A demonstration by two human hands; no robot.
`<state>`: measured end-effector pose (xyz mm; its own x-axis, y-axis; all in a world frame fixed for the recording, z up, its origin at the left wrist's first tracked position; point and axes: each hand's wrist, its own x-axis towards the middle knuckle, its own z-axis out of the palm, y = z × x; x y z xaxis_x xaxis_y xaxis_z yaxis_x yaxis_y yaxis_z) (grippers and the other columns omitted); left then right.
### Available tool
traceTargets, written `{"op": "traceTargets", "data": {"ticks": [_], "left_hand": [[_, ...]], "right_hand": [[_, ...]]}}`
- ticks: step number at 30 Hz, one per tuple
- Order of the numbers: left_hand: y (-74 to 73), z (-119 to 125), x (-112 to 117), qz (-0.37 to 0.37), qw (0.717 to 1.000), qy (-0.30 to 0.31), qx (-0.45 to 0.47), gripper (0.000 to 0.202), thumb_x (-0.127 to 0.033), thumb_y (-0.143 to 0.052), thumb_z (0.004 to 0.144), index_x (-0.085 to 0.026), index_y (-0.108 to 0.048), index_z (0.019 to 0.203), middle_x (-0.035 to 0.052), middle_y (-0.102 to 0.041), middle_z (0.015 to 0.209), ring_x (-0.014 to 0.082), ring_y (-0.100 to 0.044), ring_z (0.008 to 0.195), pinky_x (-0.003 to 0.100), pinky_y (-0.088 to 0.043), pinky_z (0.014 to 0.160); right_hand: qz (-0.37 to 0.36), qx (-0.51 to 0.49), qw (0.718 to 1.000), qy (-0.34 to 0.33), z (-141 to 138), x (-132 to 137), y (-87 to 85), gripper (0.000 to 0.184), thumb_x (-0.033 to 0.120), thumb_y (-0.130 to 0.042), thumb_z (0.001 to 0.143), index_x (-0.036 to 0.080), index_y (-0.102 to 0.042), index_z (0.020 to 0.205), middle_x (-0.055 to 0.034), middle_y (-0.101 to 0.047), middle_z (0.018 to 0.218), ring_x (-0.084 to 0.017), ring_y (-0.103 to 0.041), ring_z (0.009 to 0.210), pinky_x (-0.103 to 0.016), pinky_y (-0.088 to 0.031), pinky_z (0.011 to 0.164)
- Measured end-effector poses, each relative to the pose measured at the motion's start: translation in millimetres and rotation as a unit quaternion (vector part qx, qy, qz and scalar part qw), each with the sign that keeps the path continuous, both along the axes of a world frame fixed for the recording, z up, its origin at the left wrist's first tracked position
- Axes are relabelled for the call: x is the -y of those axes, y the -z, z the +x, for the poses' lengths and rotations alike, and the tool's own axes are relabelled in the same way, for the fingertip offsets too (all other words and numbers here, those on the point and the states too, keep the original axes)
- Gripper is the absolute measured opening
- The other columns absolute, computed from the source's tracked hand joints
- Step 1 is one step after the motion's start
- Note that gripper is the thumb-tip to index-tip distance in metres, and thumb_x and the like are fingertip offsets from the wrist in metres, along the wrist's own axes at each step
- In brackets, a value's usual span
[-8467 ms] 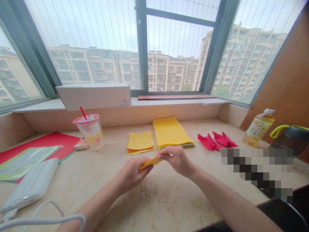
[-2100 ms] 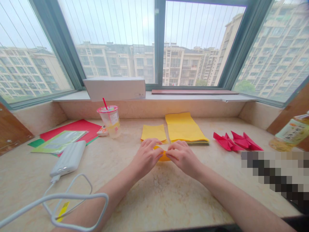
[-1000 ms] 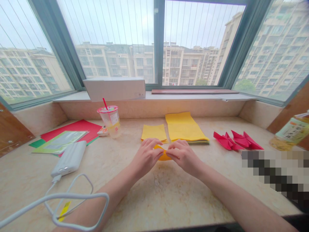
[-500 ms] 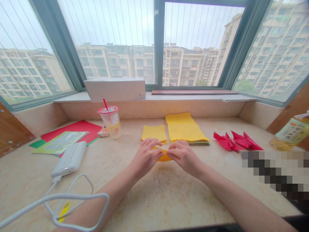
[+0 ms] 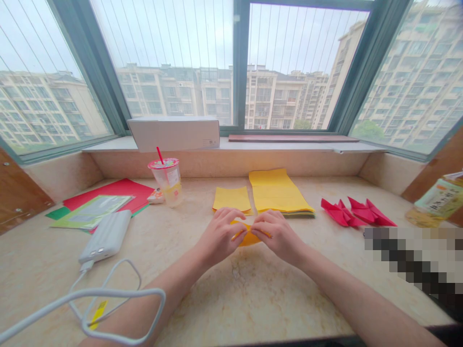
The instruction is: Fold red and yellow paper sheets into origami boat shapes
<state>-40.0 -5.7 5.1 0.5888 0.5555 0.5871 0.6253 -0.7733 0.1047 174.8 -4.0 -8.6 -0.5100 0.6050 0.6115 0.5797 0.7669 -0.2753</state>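
A small folded piece of yellow-orange paper point(image 5: 248, 239) is between my two hands, low over the counter. My left hand point(image 5: 221, 236) pinches its left side between thumb and fingers. On the right side, my right hand point(image 5: 275, 234) grips it the same way, with the thumbs close together. The fingers hide much of the folds. Just beyond my left hand lies a square yellow sheet point(image 5: 231, 198). A stack of larger yellow paper point(image 5: 279, 192) sits behind my right hand.
Two red folded paper shapes point(image 5: 356, 212) and a bottle point(image 5: 437, 200) stand right. At left are a lidded cup with a straw point(image 5: 168, 180), red paper point(image 5: 119, 189), a white power bank point(image 5: 106, 236) and its cable point(image 5: 119, 293). A long white box point(image 5: 173, 135) rests on the sill.
My left thumb and fingers have shifted slightly on the folded paper, so more of its left edge shows. My right hand keeps its grip. The view has moved a little.
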Motion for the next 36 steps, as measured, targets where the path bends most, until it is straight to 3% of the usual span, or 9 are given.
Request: {"op": "traceTargets", "data": {"ticks": [8, 13, 23, 36], "left_hand": [[-2.6, 0.9, 0.8, -0.013, 1.0, -0.01, 0.004, 0.017, -0.02, -0.055, 0.092, -0.021, -0.069, 0.082, 0.0059, -0.067, 0.108, 0.0227, -0.058, 0.104, 0.042, -0.045, 0.093], [-0.3, 3.3, 1.6, -0.015, 1.0, -0.005, -0.002, 0.011, -0.027, -0.062, 0.09, -0.022, -0.069, 0.095, 0.0062, -0.067, 0.108, 0.0236, -0.058, 0.103, 0.043, -0.045, 0.092], [6.0, 4.9, -1.7, -0.011, 0.999, 0.015, 0.036, 0.009, -0.021, -0.06, 0.091, -0.02, -0.067, 0.085, 0.0037, -0.069, 0.102, 0.0208, -0.06, 0.098, 0.04, -0.046, 0.091], [1.8, 5.5, -0.2, 0.001, 0.998, 0.032, 0.051, 0.012, -0.022, -0.062, 0.09, -0.021, -0.067, 0.079, 0.0029, -0.07, 0.1, 0.0214, -0.06, 0.1, 0.04, -0.045, 0.091]], "right_hand": [[-0.022, -0.018, 1.0, 0.0, 1.7, -1.9, 1.8, 0.008, 0.022, -0.063, 0.092, 0.023, -0.071, 0.091, -0.0032, -0.072, 0.093, -0.021, -0.06, 0.09, -0.037, -0.041, 0.084], [-0.015, -0.007, 1.0, -0.003, -1.9, 1.4, -1.2, 0.012, 0.022, -0.061, 0.093, 0.021, -0.071, 0.087, -0.0028, -0.072, 0.088, -0.02, -0.059, 0.086, -0.037, -0.041, 0.082], [-0.004, -0.013, 1.0, -0.014, -0.9, -0.1, 1.8, 0.014, 0.024, -0.061, 0.094, 0.023, -0.073, 0.089, -0.0022, -0.072, 0.09, -0.019, -0.058, 0.087, -0.035, -0.04, 0.082], [-0.007, -0.018, 1.0, -0.018, 0.1, 2.1, -2.3, 0.012, 0.02, -0.062, 0.093, 0.022, -0.072, 0.089, -0.0012, -0.072, 0.09, -0.019, -0.056, 0.087, -0.034, -0.038, 0.083]]}}
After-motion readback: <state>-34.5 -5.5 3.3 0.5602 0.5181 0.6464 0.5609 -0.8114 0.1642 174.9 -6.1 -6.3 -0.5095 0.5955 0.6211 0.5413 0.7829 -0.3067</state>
